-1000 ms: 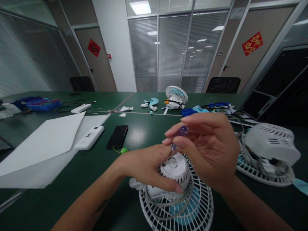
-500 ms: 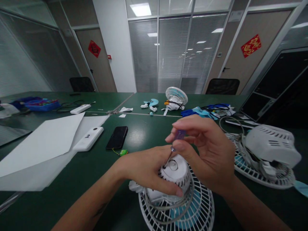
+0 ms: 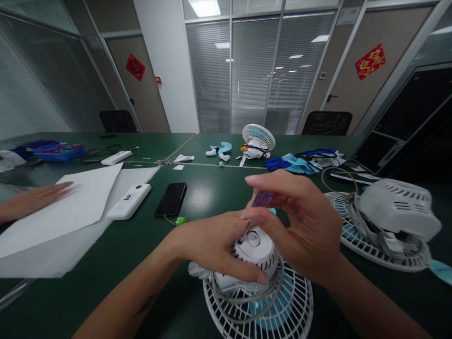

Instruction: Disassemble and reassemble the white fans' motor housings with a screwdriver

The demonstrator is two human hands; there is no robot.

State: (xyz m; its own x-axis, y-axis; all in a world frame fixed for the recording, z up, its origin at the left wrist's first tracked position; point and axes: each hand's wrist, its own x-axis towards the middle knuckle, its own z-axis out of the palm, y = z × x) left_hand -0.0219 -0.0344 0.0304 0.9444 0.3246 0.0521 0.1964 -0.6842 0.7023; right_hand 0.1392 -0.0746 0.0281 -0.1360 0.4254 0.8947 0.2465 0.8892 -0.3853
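A white fan (image 3: pixel 254 249) lies grille-down on the green table, its pale blue blades showing through the grille and its grey cord looped round the motor housing. My left hand (image 3: pixel 215 245) is wrapped over the housing's left side and holds it. In my right hand (image 3: pixel 300 221) is a screwdriver with a purple handle (image 3: pixel 262 199), gripped between thumb and fingers. Its shaft slants down to a hole near the top left of the housing; the tip itself is hard to make out.
At the right lies another white fan (image 3: pixel 395 212) with coiled cord. A black phone (image 3: pixel 171 199), a white power bank (image 3: pixel 130 201) and paper sheets (image 3: pixel 88 202) are at the left, where another person's hand (image 3: pixel 38 200) rests. A small fan (image 3: pixel 257 141) stands farther back beside blue gloves (image 3: pixel 277 163).
Another person's hand has come in from the left over the paper. My right hand's fingers have shifted on the screwdriver handle. My left hand stays on the fan.
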